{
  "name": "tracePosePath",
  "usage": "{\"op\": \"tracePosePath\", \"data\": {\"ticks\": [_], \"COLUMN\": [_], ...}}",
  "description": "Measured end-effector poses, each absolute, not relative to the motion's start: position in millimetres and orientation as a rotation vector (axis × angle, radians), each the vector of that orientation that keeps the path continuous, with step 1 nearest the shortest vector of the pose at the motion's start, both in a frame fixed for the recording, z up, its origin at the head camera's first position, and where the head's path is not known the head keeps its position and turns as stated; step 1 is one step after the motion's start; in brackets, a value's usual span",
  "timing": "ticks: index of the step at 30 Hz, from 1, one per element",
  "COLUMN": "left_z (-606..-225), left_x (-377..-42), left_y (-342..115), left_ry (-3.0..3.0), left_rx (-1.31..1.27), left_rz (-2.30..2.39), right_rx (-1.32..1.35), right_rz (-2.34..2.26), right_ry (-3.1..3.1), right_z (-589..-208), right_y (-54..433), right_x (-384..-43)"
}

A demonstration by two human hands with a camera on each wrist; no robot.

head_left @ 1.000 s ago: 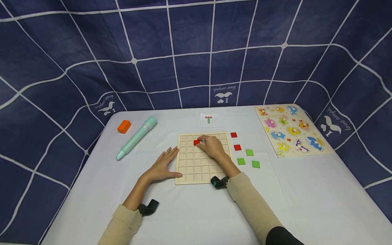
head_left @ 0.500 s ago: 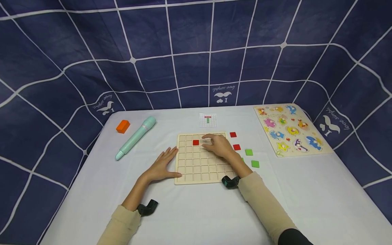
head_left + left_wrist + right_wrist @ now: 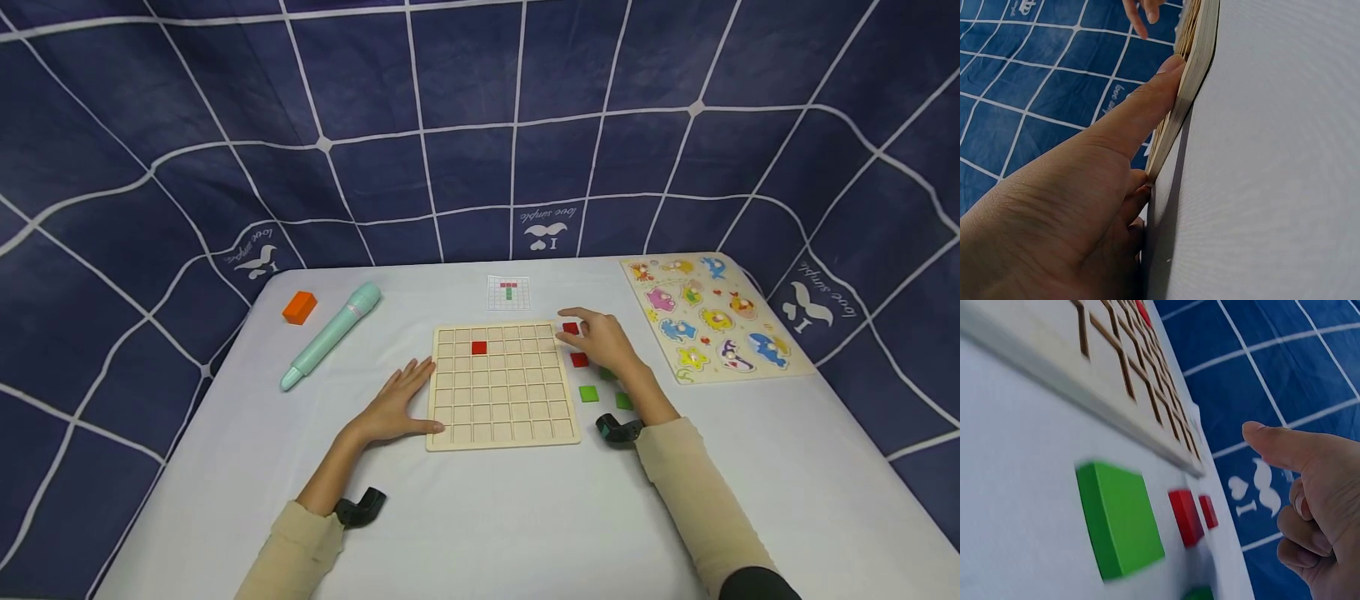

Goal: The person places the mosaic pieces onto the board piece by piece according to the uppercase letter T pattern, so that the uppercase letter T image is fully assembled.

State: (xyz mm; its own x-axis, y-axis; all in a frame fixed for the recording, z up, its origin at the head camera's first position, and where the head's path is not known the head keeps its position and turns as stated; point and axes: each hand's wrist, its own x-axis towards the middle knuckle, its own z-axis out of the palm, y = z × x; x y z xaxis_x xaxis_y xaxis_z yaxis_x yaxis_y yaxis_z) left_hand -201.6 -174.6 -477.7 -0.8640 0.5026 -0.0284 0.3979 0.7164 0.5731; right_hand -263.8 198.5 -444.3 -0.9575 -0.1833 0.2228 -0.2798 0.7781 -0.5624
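A wooden grid board (image 3: 504, 408) lies on the table with one red tile (image 3: 478, 347) in a cell of an upper row. My left hand (image 3: 393, 408) rests at its left side, fingers spread, the thumb on the lower left corner; the left wrist view shows that thumb (image 3: 1147, 103) against the board's edge. Right of the board, my right hand (image 3: 606, 340) hovers over a loose red tile (image 3: 571, 327), thumb and index finger apart with nothing between them. A second red tile (image 3: 579, 360) lies just below. Of several green tiles (image 3: 588, 393), some are partly hidden by the right hand and wrist.
A small card (image 3: 508, 293) printed with a red and green T pattern lies beyond the board. At the left are a mint green microphone-shaped stick (image 3: 330, 337) and an orange block (image 3: 300, 307). An animal puzzle board (image 3: 716, 321) lies at the right.
My right hand has let go of the red tile, which stays in its cell on the board. It has moved right, off the board, to above the loose red tiles. The left hand stays put.
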Motion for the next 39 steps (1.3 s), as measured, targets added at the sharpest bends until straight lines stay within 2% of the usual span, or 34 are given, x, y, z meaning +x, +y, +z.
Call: {"op": "tracePosePath", "data": {"ticks": [17, 28, 39], "left_z": [-479, -480, -478], "left_x": [-203, -203, -203], "left_y": [-175, -175, -176], "left_ry": [2.735, 2.734, 2.733], "left_rx": [0.722, 0.723, 0.716], "left_rz": [0.847, 0.855, 0.849], "right_rx": [0.292, 0.251, 0.235], "right_rz": [0.931, 0.946, 0.905], "right_ry": [-2.812, -2.905, -2.940], "right_z": [-461, -476, -475], "right_y": [215, 218, 218], "right_x": [-280, -283, -282]}}
